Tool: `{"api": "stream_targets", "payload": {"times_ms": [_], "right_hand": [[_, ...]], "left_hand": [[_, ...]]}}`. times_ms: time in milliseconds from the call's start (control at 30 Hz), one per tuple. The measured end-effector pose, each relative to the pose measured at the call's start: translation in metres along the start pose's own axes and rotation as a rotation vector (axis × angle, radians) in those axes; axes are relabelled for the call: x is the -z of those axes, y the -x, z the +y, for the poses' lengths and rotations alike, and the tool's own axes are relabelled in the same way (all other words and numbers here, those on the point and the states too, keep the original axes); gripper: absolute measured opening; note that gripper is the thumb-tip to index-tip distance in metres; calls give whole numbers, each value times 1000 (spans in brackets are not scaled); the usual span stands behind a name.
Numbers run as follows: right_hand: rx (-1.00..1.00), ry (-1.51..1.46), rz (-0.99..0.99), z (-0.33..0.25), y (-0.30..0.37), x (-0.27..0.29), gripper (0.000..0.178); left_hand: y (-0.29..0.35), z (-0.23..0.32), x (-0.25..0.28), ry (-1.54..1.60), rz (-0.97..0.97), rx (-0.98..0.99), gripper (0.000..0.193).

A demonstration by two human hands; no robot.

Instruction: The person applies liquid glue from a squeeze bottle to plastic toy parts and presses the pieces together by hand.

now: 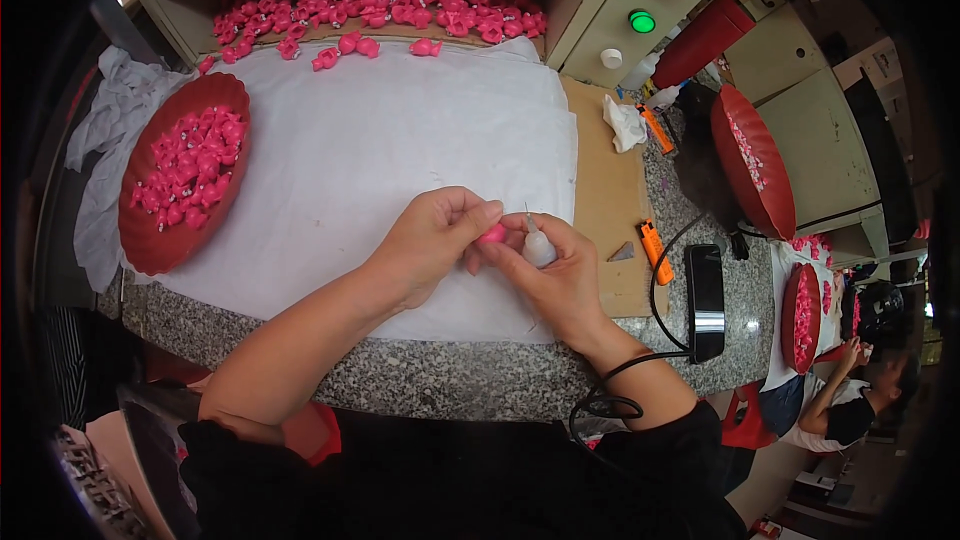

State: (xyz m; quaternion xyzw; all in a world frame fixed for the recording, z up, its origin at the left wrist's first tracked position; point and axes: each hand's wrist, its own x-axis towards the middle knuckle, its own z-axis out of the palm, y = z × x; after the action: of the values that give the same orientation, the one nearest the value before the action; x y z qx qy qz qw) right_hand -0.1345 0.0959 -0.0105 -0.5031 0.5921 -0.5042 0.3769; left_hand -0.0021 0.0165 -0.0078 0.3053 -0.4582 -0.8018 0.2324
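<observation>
Above the white cloth (330,160), my two hands meet near the middle of the view. My left hand (432,240) is closed, its thumb and fingers pinching a small bright pink figurine (492,234), mostly covered by my fingers. In the curled fingers of my right hand (568,280) rests a small white squeeze bottle (540,249) with a thin needle tip pointing up. The right thumb and fingertips also touch or nearly touch the pink piece; exact contact is hidden.
Pink pieces (370,10) heap inside a machine opening behind the cloth. A red bowl (138,230) of them stands left. Cardboard (600,180), orange lighters (655,252), a phone (706,305) with a black cable and another red bowl (770,190) lie right. A co-worker (850,405) sits far right.
</observation>
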Motion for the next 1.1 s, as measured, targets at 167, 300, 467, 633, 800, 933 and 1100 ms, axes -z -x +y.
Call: {"api": "stream_targets", "payload": {"times_ms": [167, 300, 467, 633, 800, 933, 1100], "right_hand": [[-115, -139, 2, -17, -1, 11, 30], [-306, -478, -46, -16, -11, 29, 27], [-249, -529, -51, -23, -13, 35, 18], [-180, -551, 102, -16, -16, 49, 21], [-138, -711, 91, -12, -16, 48, 16], [-168, -819, 46, -14, -14, 45, 16], [-300, -961, 71, -14, -13, 41, 19]], "left_hand": [[2, 2, 2, 28, 51, 18, 21], [0, 2, 4, 5, 83, 3, 23], [-1, 7, 6, -53, 122, -12, 19], [-3, 9, 8, -62, 145, -26, 23], [-4, 9, 11, -93, 130, -4, 21], [-4, 8, 10, -79, 124, -8, 21], [-3, 11, 9, -34, 79, 16, 23]]}}
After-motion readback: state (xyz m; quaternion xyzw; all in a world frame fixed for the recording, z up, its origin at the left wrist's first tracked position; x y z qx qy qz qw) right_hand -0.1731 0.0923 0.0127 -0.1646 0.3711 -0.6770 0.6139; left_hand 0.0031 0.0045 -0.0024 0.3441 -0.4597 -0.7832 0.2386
